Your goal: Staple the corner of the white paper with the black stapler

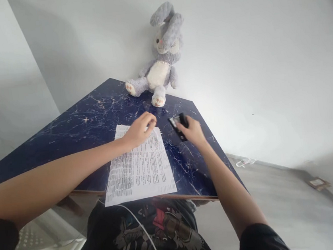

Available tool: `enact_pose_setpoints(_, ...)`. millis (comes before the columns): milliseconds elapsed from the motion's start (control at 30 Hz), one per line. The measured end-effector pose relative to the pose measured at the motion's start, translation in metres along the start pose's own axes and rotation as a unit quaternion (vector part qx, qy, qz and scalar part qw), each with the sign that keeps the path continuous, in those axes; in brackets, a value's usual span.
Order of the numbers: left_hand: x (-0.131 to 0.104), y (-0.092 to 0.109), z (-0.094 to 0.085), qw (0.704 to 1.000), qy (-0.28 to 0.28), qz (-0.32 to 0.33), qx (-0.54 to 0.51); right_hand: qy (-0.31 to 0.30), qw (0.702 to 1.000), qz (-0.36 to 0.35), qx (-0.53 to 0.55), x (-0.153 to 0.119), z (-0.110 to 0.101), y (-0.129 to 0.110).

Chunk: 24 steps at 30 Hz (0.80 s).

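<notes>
A printed sheet of paper (147, 169) lies on the dark blue marbled table (85, 122), its lower edge at the table's front edge. Over the upper part of the sheet is my left hand (143, 128), its fingers curled; whether anything sits between them is hidden. Right of the sheet, my right hand (191, 129) grips a small black object (178, 128) with a pale patch, thumb on top. The object is slightly blurred, and I cannot make out exactly what it is.
A grey plush rabbit (158, 74) sits at the back of the table against the wall. A white cable (142, 228) hangs over my dark shirt. Clear plastic (245, 162) and a brown box (319, 182) lie on the floor at the right.
</notes>
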<state>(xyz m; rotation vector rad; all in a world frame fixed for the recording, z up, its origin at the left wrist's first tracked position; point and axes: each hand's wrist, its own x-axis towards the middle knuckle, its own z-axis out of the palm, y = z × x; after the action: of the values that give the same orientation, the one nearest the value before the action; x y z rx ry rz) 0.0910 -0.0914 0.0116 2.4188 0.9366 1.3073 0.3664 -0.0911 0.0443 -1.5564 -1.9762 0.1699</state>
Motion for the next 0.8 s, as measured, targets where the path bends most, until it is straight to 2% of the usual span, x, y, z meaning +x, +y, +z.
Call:
enact_pose_setpoints(67, 0.003, 0.008, -0.008, 0.995, 0.097, 0.001, 0.010, -0.006, 1.000, -0.013, -0.020, 0.000, 0.029, -0.029)
enact_pose_setpoints(133, 0.004, 0.013, -0.015, 0.989, 0.142, 0.012, 0.023, -0.043, 0.997, -0.040, -0.053, 0.002, 0.057, -0.058)
enact_pose_setpoints(200, 0.004, 0.015, -0.018, 0.987, 0.157, 0.018, 0.029, -0.091, 0.991, -0.049, -0.086, 0.006, 0.078, -0.081)
enact_pose_setpoints(267, 0.004, 0.016, -0.018, 0.988, 0.152, 0.020, 0.030, -0.123, 0.985, -0.061, -0.102, 0.008, 0.088, -0.094)
enact_pose_setpoints(367, 0.004, 0.016, -0.015, 0.991, 0.131, 0.024, 0.027, -0.133, 0.983, -0.065, -0.106, 0.006, 0.086, -0.093)
enact_pose_setpoints(500, 0.004, 0.015, -0.014, 0.993, 0.114, 0.024, 0.011, -0.129, 0.985, -0.031, -0.113, -0.010, 0.060, -0.053)
enact_pose_setpoints(667, 0.005, 0.016, -0.014, 0.995, 0.094, 0.018, -0.005, -0.086, 0.991, 0.036, -0.097, -0.038, 0.000, 0.028)
enact_pose_setpoints(800, 0.006, 0.017, -0.012, 0.997, 0.074, 0.018, -0.012, -0.101, 0.992, 0.076, -0.030, -0.044, -0.040, 0.087)
